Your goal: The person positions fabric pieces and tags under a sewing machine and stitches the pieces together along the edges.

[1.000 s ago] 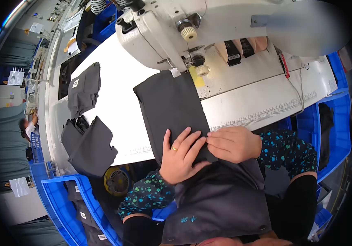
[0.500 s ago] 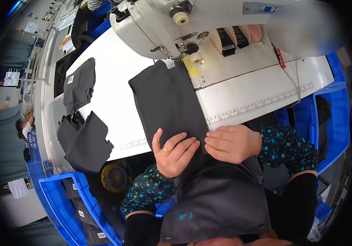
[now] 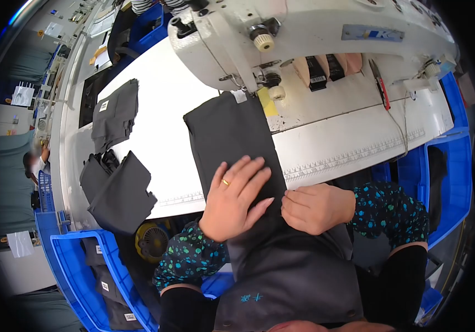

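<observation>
A long dark grey fabric piece (image 3: 232,133) lies on the sewing machine table, its far end under the presser foot area of the white sewing machine (image 3: 221,44). A small white label (image 3: 239,97) shows at that far end. My left hand (image 3: 236,202), with a ring on one finger, rests flat on the fabric, fingers apart. At the fabric's right edge, my right hand (image 3: 317,209) has its fingers pressed together on the cloth; the fingertips are partly hidden. The near end of the fabric drops toward my lap, over a dark apron (image 3: 293,293).
Dark fabric pieces (image 3: 118,191) and a labelled stack (image 3: 116,113) lie at left. Blue bins (image 3: 60,254) stand below left, with another blue bin (image 3: 458,182) at right. Red-handled snips (image 3: 382,91) and a printed ruler (image 3: 359,152) are on the table. Another person (image 3: 35,163) sits far left.
My left hand has flattened and spread its fingers, moving a little farther up the fabric. My right hand stays at the right edge. The whole view has shifted slightly.
</observation>
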Available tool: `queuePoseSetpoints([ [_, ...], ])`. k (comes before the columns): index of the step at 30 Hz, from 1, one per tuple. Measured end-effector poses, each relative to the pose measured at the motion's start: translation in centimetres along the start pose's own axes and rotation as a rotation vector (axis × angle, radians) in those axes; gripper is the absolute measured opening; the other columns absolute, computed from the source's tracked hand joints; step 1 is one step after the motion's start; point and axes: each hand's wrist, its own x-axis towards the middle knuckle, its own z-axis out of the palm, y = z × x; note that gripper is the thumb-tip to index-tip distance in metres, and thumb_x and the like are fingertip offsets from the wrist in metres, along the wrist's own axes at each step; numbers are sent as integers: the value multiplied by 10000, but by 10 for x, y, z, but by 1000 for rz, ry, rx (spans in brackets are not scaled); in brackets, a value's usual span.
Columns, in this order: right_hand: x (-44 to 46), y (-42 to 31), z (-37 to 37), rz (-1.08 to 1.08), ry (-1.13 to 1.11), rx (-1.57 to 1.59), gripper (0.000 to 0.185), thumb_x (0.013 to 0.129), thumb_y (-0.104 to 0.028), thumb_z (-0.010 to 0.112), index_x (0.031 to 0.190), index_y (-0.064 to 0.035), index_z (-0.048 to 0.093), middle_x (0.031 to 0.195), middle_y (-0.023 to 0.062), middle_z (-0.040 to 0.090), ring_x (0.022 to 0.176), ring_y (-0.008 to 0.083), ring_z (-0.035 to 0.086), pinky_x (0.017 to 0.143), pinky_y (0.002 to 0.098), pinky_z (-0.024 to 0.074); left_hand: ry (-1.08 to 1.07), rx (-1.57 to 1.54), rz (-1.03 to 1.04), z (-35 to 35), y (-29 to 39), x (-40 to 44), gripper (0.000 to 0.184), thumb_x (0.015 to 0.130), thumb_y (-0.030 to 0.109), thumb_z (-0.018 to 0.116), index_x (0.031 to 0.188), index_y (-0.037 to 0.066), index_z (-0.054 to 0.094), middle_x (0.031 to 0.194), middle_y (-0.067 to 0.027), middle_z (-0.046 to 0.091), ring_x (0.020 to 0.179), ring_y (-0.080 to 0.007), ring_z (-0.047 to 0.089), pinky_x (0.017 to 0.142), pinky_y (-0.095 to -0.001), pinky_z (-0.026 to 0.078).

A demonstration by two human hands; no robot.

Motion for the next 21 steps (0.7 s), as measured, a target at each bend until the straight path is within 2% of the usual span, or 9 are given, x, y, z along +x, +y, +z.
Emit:
queuePoseSetpoints([
  [1,-1,0,1,-10,0,0,200,729,-169,640,846,-8,660,880,103,659,833,226,664,703,284,551,-3,92,-111,0,0,3,639,826,385,761,1356,81,570,1432,-119,531,1331,-349,493,1080,-550,376],
  [2,-2,0,2,-11,3,-8,199,730,-169,638,846,-10,661,880,101,658,830,224,663,699,286,551,-89,216,-173,7,-8,0,770,861,471,708,1473,84,445,1552,-131,403,1424,-372,385,1089,-591,348],
  [5,-2,3,3,-10,6,-6,198,732,-170,635,850,-13,665,879,99,657,828,223,663,684,285,552,-111,263,-207,9,-16,3,779,881,530,664,1480,83,445,1569,-139,381,1433,-381,374,1093,-625,332],
  [10,1,18,6,-6,7,-9,190,729,-161,645,852,-18,666,878,94,657,828,218,662,646,272,546,-79,278,-210,7,-30,13,774,886,521,668,1482,81,444,1567,-142,384,1439,-388,366,1091,-622,338],
  [15,5,33,12,53,11,0,154,721,-145,658,835,-42,655,846,51,638,808,173,649,593,253,521,-67,281,-206,4,-48,30,769,881,511,679,1475,78,451,1564,-145,393,1433,-378,382,1086,-601,362],
  [17,6,40,16,58,28,-18,143,725,-146,653,834,-52,652,838,32,632,792,160,641,586,254,515,-38,289,-194,-2,-55,40,714,881,467,696,1436,67,493,1529,-150,440,1398,-369,434,1075,-581,384],
  [19,8,45,18,71,41,-28,137,728,-147,652,834,-60,652,842,27,635,787,161,637,590,260,515,-16,254,-156,-9,-68,53,585,882,356,719,1357,51,565,1450,-150,524,1339,-357,497,1054,-548,412],
  [20,8,46,19,75,46,-49,126,722,-145,647,822,-69,648,825,18,623,771,155,628,596,263,516,54,164,-156,-7,-78,63,429,889,260,698,1257,54,620,1378,-138,571,1286,-339,532,1020,-550,423],
  [21,9,47,20,78,47,-50,126,722,-145,647,822,-69,648,825,18,623,771,155,628,596,263,516,82,65,-172,-7,-91,77,358,895,215,680,1204,40,639,1338,-141,585,1241,-341,555,999,-549,431],
])
